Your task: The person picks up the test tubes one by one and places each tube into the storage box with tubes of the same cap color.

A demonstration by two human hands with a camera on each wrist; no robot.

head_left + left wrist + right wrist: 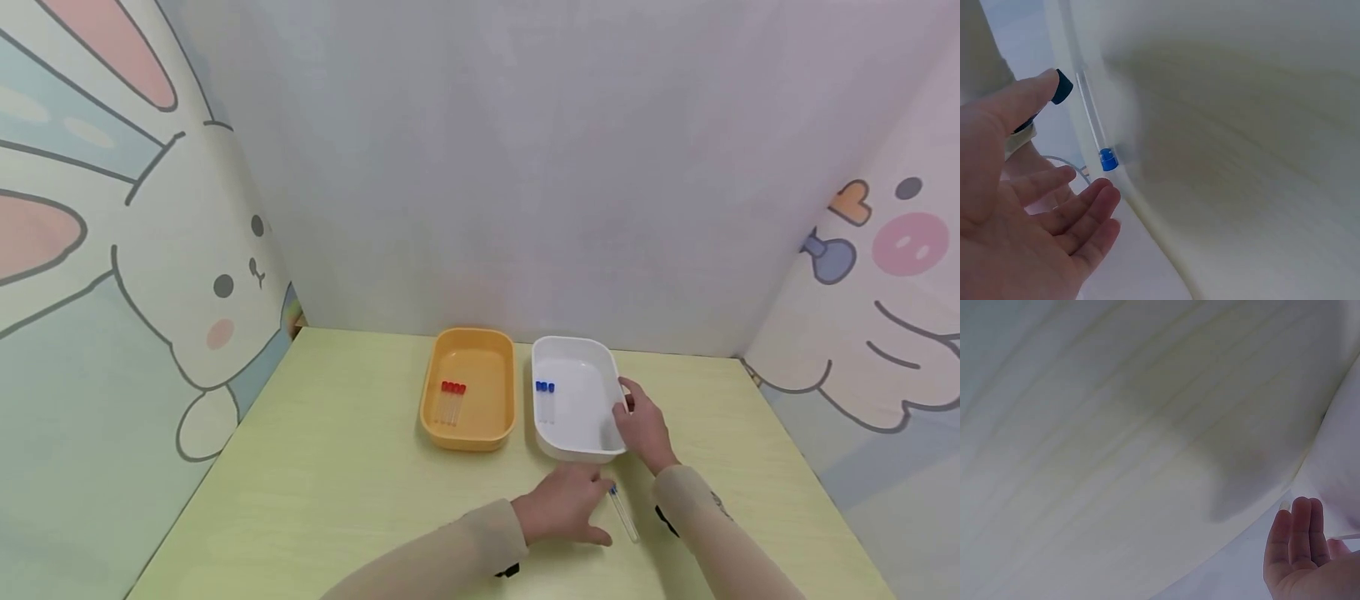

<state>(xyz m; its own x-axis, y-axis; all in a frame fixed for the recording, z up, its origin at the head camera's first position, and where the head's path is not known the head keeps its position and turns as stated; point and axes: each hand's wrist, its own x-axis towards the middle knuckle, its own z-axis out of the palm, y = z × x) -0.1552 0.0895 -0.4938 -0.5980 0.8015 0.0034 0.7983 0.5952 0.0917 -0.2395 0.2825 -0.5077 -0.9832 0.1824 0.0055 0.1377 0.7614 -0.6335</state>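
On the table lies a clear test tube (624, 515) with a blue cap (1108, 160). My left hand (566, 504) is beside it, fingers loosely spread and thumb apart, fingertips close to the cap. In the left wrist view nothing is held in that hand. The white tray (577, 455) stands just beyond, with three blue-capped tubes (545, 404) along its left side. My right hand (647, 429) rests at the tray's right rim; its fingers (1300, 534) look fairly straight in the right wrist view.
Left of the white tray stands an orange tray (491, 433) with several red-capped tubes (453, 402) inside. Both trays sit near the back wall (525, 208), on a pale yellow-green table (322, 467). Cartoon-printed walls (217, 333) flank the table.
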